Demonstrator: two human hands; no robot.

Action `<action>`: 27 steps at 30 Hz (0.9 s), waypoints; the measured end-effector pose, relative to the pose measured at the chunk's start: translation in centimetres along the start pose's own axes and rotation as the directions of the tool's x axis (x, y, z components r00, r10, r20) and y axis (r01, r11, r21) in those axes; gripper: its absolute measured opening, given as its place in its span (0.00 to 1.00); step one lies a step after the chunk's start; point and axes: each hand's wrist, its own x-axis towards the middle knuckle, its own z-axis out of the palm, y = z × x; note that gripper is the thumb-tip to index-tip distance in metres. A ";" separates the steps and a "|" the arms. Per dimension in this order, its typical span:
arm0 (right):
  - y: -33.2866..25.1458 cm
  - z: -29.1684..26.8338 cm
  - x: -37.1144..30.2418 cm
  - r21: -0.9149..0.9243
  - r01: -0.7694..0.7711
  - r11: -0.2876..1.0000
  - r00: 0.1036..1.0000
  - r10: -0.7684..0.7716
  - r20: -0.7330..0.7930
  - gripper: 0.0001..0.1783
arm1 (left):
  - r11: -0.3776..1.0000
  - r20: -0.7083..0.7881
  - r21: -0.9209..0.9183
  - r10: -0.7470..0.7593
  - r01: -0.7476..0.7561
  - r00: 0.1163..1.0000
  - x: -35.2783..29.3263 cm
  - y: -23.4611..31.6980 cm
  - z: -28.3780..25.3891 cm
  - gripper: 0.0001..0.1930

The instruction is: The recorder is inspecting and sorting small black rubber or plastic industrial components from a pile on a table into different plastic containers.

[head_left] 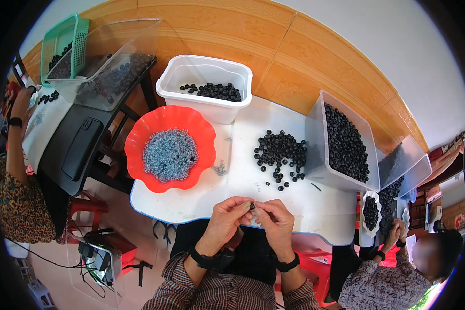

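Just over the table's front edge, my left hand (226, 221) and my right hand (276, 223) meet with their fingertips pinched together. A small black round piece (252, 205) shows between them, and both hands' thumbs and forefingers close around it. Whether a clear part is also pinched there is too small to tell. Beyond my hands, a loose pile of black round pieces (281, 150) is spread over the white table (237, 178). To the left stands a red scalloped bowl (205, 135) filled with small clear bluish plastic pieces (168, 155).
A white tub (204, 108) holding black pieces stands at the back. A clear bin (319, 150) full of them is on the right. Co-workers sit at both sides, one with a patterned sleeve (367, 274). A dark side table (62, 150) carries a phone and more bins.
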 end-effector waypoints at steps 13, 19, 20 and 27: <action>3.2 -1.6 4.0 -0.575 0.105 0.811 0.980 -0.182 -0.078 0.08 | 0.995 0.054 -0.096 -0.035 0.040 0.998 0.0 0.3 -0.6 0.11; 3.6 -1.1 4.8 -0.713 0.084 0.696 0.987 -0.158 -0.038 0.09 | 0.993 0.055 -0.108 -0.031 0.036 0.998 0.0 0.4 -0.6 0.11; 3.6 -1.1 4.8 -0.729 0.061 0.681 0.992 -0.123 -0.033 0.08 | 0.993 0.059 -0.110 -0.033 0.040 0.998 0.0 0.3 -0.6 0.11; 3.0 -0.5 4.5 -0.769 0.196 0.608 0.948 -0.318 -0.009 0.07 | 0.993 0.029 -0.115 -0.027 0.030 0.999 -0.2 0.4 -0.5 0.10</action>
